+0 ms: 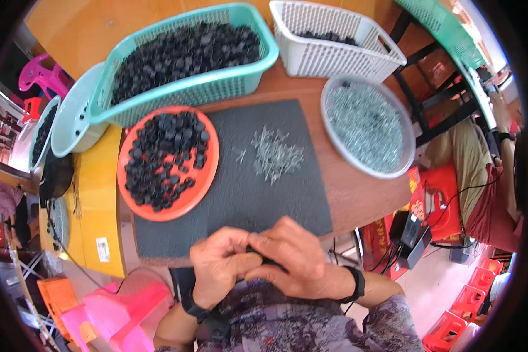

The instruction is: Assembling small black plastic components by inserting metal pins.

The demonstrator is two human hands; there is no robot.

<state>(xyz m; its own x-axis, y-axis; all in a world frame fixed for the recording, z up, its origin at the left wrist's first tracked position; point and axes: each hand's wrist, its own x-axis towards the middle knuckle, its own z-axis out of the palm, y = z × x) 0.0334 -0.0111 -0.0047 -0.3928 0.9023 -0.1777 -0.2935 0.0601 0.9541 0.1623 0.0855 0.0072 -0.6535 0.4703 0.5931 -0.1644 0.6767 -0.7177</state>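
My left hand and my right hand meet in front of my body, at the near edge of a dark grey mat. Their fingers pinch a small black part between them; most of it is covered, so its exact shape cannot be made out. Beyond the left hand, an orange-red plate carries many small round black plastic pieces. Thin silvery screws or pins lie in a loose pile on the mat, ahead of my right hand.
A teal basket full of black pieces stands at the back, beside a white basket with fewer. At right, a bowl holds more silvery pins. A pale green basin stands at left. Pink stool below left; a seated person at right.
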